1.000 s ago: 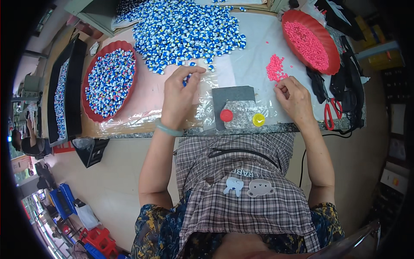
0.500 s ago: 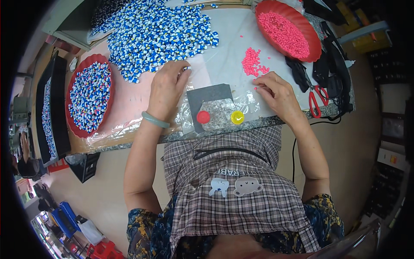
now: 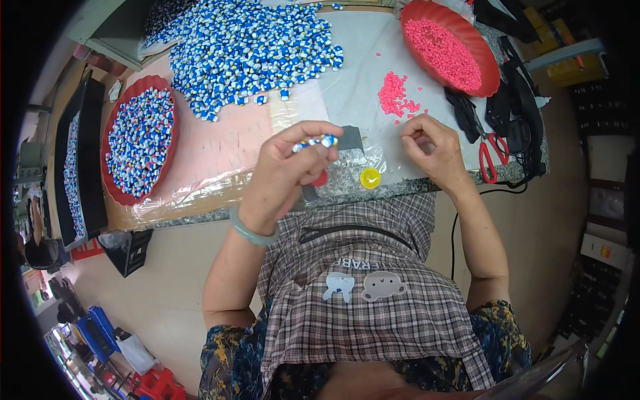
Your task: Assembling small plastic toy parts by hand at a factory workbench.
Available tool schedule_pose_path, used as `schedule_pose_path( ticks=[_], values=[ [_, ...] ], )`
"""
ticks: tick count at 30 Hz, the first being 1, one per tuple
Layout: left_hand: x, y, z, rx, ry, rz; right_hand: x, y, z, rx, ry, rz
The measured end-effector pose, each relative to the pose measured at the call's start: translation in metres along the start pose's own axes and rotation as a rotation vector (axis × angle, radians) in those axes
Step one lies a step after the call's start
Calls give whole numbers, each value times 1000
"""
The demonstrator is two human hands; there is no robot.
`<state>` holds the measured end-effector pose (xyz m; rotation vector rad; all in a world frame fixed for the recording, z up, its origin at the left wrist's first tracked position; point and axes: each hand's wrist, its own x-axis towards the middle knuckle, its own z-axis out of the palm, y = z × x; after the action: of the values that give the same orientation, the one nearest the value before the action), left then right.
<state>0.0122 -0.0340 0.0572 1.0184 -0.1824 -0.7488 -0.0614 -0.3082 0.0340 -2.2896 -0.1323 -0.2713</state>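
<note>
- Left hand (image 3: 283, 173): raised above the near side of the work surface, fingers curled and gripping a short row of small blue-and-white pieces (image 3: 329, 141) along the forefinger, beside the thumb; exact number not discernible.
- Right hand (image 3: 435, 148): fingers bent inward, thumb tip close to forefinger tip; cannot tell whether pinching a bead or bare.
- Just beyond the right hand: loose cluster of small bright-pink beads (image 3: 395, 93) on a smooth whitish sheet (image 3: 357, 43).
- Upper right: red oval bowl with a fluted rim (image 3: 491, 60), holding many more such beads.
- Upper centre-left, beyond the left hand: broad heap of blue-and-white pieces (image 3: 253, 53).
- Far left: second red fluted bowl (image 3: 175, 127), filled with similar pieces; beside it, long black tray (image 3: 93, 160).
- Between the hands: flat dark grey sheet (image 3: 352, 137) and round yellow cap (image 3: 370, 178); round red cap (image 3: 321, 179), partly hidden by the left hand.
- Right of the right hand: red-handled scissors (image 3: 490, 160).
</note>
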Motion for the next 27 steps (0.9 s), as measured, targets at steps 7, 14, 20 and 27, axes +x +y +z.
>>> schedule_pose_path(
  ticks=[7, 14, 20, 27],
  values=[
    [-7, -15, 25, 216, 39, -34, -13, -45, -1, 706, -99, 309],
    [-11, -16, 46, 754, -54, 264, -16, -63, -3, 721, -209, 222],
    [-14, -18, 42, 830, -74, 354, -14, -75, -2, 428, -246, 93],
    [-16, -21, 41, 714, -79, 294, -13, -77, -1, 338, -210, 14]
  ],
)
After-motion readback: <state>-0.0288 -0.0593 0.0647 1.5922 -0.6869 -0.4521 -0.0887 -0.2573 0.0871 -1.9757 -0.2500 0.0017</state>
